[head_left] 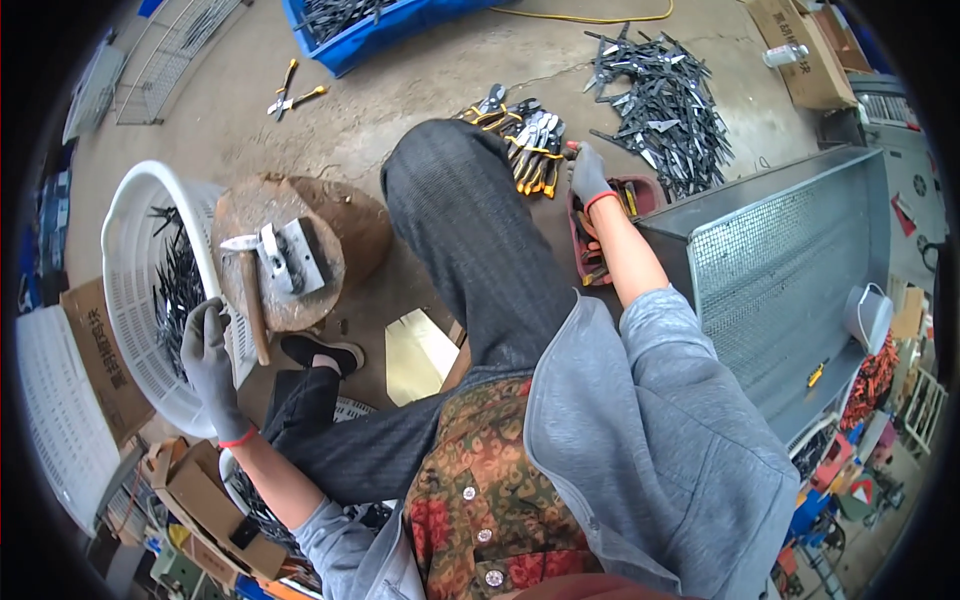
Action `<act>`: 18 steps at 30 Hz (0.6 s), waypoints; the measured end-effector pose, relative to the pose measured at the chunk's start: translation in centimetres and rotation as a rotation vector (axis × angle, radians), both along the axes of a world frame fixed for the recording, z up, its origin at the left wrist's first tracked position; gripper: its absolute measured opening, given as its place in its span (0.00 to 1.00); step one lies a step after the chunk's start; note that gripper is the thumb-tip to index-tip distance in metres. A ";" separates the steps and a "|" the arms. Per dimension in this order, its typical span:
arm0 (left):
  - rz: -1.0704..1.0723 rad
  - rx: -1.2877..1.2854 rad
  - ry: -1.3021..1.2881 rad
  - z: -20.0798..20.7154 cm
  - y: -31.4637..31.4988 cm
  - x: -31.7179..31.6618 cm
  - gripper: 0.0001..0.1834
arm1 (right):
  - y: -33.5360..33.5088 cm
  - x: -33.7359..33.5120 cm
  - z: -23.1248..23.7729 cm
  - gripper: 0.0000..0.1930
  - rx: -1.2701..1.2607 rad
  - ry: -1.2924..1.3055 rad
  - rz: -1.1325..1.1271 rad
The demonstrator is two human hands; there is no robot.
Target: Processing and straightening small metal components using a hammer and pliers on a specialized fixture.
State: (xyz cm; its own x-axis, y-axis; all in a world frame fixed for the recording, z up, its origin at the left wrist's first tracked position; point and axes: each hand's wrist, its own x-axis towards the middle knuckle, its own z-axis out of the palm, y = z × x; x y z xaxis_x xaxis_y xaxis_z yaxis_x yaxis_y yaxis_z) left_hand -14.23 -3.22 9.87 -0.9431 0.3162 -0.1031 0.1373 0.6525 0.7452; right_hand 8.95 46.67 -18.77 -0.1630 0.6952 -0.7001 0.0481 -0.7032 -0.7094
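My left hand [207, 360], in a grey glove with a red cuff, is beside the rim of a white plastic basket [115, 215] of dark metal blades [178, 280]. Its fingers are curled together; I cannot make out anything in them. My right hand [588, 174], gloved alike, is closed above a dark red bin [648, 192] of tools. A small red tip shows at its fingers, its kind unclear. Just left of it lies a pile of yellow-and-black-handled snips [537, 150]. On a wood stump [235, 205] rest a metal block fixture [290, 258] and a wooden-handled hammer [252, 305].
A heap of dark blades [665, 115] covers the floor at the far right. Beyond my knees stands a blue crate [345, 62]. A long metal trough [790, 270] runs along my right. One pair of snips [290, 98] lies open at the far left.
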 end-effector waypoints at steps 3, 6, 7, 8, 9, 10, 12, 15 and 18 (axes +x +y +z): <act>0.086 0.009 0.002 -0.8 0.3 -0.7 0.13 | 4.2 0.5 -2.1 0.08 -0.159 0.118 -0.106; 0.189 0.046 0.015 -1.3 1.0 -1.4 0.13 | 8.5 1.9 -6.0 0.09 -0.237 0.166 -0.334; 0.203 0.043 0.017 -1.3 1.3 -1.6 0.13 | 9.9 2.7 -7.9 0.09 -0.249 0.165 -0.403; 0.238 0.031 0.014 -1.3 1.6 -1.8 0.13 | 11.2 3.5 -10.0 0.09 -0.253 0.182 -0.461; 0.252 -0.050 0.063 -1.3 1.9 -1.9 0.13 | 12.3 4.5 -12.2 0.10 -0.202 0.126 -0.448; 0.259 -0.014 0.040 -1.2 2.2 -2.1 0.13 | 13.2 5.5 -14.4 0.09 -0.186 0.054 -0.498; 0.334 0.019 0.021 -1.1 2.9 -2.2 0.13 | 15.7 7.3 -17.9 0.09 -0.164 0.043 -0.589; 0.355 -0.031 -0.017 -0.9 3.8 -2.2 0.13 | 16.8 8.4 -19.3 0.08 -0.132 -0.063 -0.670; 0.343 -0.108 -0.024 -1.1 4.5 -1.9 0.14 | 16.3 7.2 -16.2 0.08 -0.096 -0.190 -0.697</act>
State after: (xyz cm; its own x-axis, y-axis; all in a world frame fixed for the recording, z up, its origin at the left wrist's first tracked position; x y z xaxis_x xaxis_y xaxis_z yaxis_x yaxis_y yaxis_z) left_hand -16.15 1.29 8.77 -0.9893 -0.0327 -0.1423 -0.1206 0.7329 0.6695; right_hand 16.19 63.02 -34.99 0.4252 0.5276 -0.7354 -0.3174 -0.6740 -0.6671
